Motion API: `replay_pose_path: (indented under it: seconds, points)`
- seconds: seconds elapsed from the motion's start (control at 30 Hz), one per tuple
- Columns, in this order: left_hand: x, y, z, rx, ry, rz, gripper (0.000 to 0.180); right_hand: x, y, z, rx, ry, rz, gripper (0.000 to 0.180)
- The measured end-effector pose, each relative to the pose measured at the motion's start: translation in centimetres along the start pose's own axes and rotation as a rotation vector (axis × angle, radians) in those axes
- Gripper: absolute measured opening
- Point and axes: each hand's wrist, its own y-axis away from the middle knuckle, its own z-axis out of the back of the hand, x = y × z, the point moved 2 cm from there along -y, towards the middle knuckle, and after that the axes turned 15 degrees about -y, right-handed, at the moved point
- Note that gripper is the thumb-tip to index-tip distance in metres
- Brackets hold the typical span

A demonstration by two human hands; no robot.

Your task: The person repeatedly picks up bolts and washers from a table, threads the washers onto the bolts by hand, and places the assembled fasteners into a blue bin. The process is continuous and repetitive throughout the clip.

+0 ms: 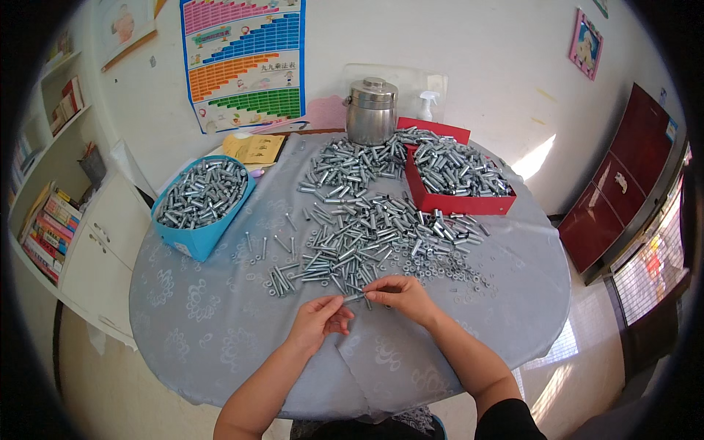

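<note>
Between my two hands, just above the near part of the table, is a short silvery expansion bolt. My left hand pinches its left end between thumb and forefinger, the other fingers curled. At the right end, the fingertips of my right hand are closed together; any small nut or washer in them is too small to make out. Right beyond my hands lies a spread of long bolts. Metal sleeves are heaped behind them, and loose nuts and washers are scattered to the right.
A blue box full of metal pieces stands at the left, a red box heaped with sleeves at the back right. A steel pot and a spray bottle are behind. Grey cloth covers the round-edged table.
</note>
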Motion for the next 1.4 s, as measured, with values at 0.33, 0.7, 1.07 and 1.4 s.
replay_pose_path:
  seconds: [0.33,0.7,1.07,1.4]
  points:
    - [0.4,-0.2,0.2,0.098,-0.001,0.058,0.025,-0.7,-0.1,0.1,0.069,0.139,0.094,0.022]
    - [0.1,-0.1,0.1,0.102,0.070,0.028,0.022,2.6,1.2,2.4,0.235,0.902,0.169,0.021]
    - [0.3,-0.3,0.4,0.071,0.094,0.034,0.022,1.5,0.7,2.6,0.255,0.947,0.155,0.021]
    - [0.3,-0.3,0.4,0.070,0.060,0.038,0.022,2.5,0.9,1.4,0.090,0.706,0.152,0.020]
